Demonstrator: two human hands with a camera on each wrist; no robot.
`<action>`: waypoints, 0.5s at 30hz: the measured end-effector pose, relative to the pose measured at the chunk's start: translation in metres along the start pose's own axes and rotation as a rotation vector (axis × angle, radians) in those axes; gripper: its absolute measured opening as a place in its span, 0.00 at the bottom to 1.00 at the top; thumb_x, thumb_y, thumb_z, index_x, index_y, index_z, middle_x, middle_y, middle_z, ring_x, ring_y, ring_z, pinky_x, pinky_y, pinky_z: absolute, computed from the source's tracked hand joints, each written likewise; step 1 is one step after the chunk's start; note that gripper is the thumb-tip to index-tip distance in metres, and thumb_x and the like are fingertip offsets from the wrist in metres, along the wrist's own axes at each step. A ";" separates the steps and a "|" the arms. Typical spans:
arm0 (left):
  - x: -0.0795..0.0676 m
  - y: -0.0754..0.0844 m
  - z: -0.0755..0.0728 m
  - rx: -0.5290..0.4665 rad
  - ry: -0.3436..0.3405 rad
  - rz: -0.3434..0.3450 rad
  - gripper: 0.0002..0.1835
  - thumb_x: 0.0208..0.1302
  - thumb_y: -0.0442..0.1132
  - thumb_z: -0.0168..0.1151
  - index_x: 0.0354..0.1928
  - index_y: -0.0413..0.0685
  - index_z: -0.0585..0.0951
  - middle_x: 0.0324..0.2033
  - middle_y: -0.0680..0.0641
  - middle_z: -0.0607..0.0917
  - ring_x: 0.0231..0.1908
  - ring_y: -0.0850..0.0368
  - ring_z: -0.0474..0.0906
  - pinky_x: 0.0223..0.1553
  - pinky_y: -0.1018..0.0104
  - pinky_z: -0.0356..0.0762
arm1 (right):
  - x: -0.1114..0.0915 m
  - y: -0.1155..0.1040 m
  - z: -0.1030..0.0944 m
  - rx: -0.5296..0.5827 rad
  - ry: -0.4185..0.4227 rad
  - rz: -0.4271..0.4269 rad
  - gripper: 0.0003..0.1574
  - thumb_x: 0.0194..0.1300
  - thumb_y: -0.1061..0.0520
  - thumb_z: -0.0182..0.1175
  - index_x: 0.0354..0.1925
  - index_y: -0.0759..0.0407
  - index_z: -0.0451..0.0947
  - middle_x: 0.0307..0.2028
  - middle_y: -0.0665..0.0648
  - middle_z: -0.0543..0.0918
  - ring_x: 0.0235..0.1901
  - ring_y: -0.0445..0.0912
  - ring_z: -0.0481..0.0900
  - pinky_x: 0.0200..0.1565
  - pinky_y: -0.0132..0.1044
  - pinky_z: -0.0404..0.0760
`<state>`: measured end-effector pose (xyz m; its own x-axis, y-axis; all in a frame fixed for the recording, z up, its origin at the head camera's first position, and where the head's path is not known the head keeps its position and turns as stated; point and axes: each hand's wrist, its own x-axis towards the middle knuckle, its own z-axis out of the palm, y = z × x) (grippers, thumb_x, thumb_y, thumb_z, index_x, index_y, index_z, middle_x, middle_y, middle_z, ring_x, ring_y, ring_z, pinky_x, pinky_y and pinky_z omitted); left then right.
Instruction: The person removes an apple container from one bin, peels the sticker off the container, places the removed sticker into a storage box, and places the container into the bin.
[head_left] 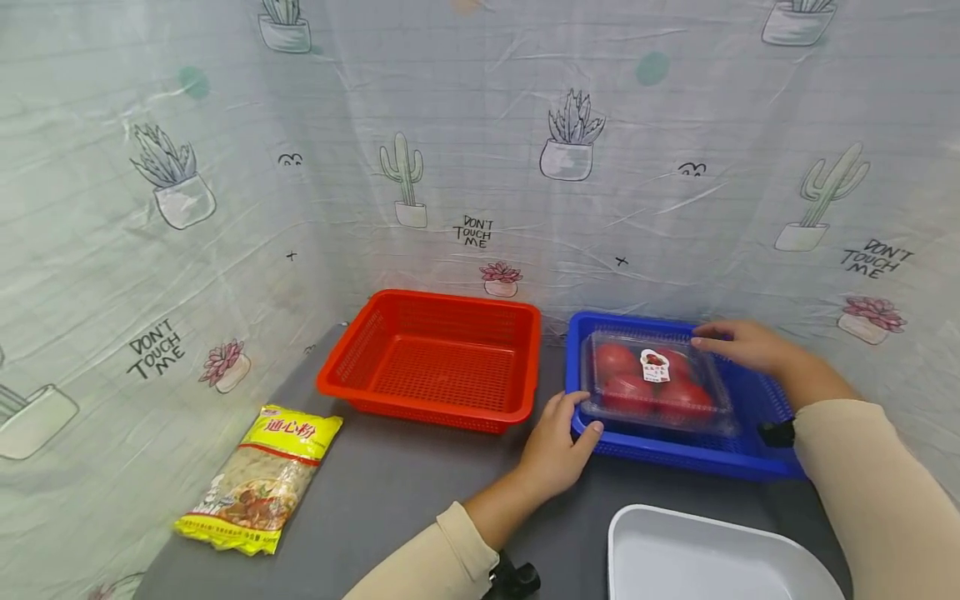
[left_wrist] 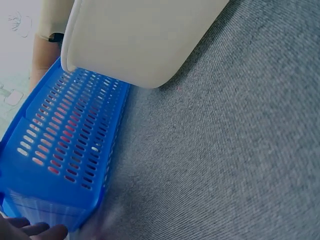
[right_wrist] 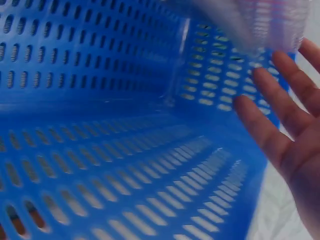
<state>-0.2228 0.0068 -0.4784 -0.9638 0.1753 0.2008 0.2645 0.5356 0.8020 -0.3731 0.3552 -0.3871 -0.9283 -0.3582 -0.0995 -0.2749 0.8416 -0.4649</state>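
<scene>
A clear plastic box of tomatoes (head_left: 652,383) with a white label lies in the left part of the blue basket (head_left: 765,408). My left hand (head_left: 556,450) is at the basket's front left corner, its fingertips right at the rim and the thumb apart. In the left wrist view, fingers (left_wrist: 42,231) show beside the basket's end. My right hand (head_left: 746,344) reaches over the back rim, fingertips at the box's back right corner. Its fingers (right_wrist: 262,127) are extended and spread close to the clear plastic in the right wrist view.
Left of the blue basket stands a red basket (head_left: 517,362) with nothing in it. A yellow-ended bag of pasta (head_left: 262,479) lies at the far left of the grey table (head_left: 390,492). Near the front right is a white tray (head_left: 712,550). A printed curtain (head_left: 480,100) hangs behind.
</scene>
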 end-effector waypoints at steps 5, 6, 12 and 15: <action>0.000 0.001 0.003 -0.016 -0.010 -0.030 0.27 0.79 0.54 0.59 0.75 0.61 0.72 0.71 0.47 0.75 0.67 0.48 0.76 0.69 0.44 0.74 | -0.003 0.020 0.005 0.205 -0.175 0.100 0.49 0.86 0.37 0.46 0.77 0.78 0.55 0.74 0.85 0.59 0.70 0.80 0.64 0.63 0.69 0.77; 0.000 0.001 0.003 -0.020 -0.010 -0.033 0.27 0.79 0.54 0.59 0.75 0.61 0.72 0.71 0.47 0.76 0.67 0.48 0.76 0.68 0.44 0.74 | -0.002 0.023 0.006 0.254 -0.201 0.115 0.49 0.86 0.37 0.44 0.78 0.79 0.52 0.75 0.85 0.56 0.71 0.80 0.61 0.63 0.69 0.76; -0.001 -0.002 0.003 -0.049 -0.030 -0.045 0.27 0.79 0.57 0.58 0.76 0.65 0.72 0.71 0.47 0.76 0.68 0.47 0.76 0.68 0.41 0.74 | 0.001 0.031 0.014 0.490 -0.251 0.170 0.52 0.86 0.36 0.43 0.80 0.75 0.41 0.76 0.84 0.46 0.74 0.83 0.50 0.67 0.70 0.71; -0.001 -0.004 0.002 -0.057 -0.034 -0.046 0.27 0.80 0.57 0.57 0.76 0.66 0.72 0.71 0.47 0.76 0.68 0.47 0.76 0.68 0.41 0.74 | 0.000 0.032 0.019 0.598 -0.282 0.179 0.52 0.86 0.39 0.46 0.81 0.72 0.36 0.77 0.83 0.41 0.75 0.85 0.45 0.68 0.70 0.70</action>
<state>-0.2222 0.0067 -0.4829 -0.9730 0.1801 0.1446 0.2167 0.4958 0.8409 -0.3771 0.3742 -0.4189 -0.8236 -0.3942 -0.4078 0.1377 0.5585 -0.8180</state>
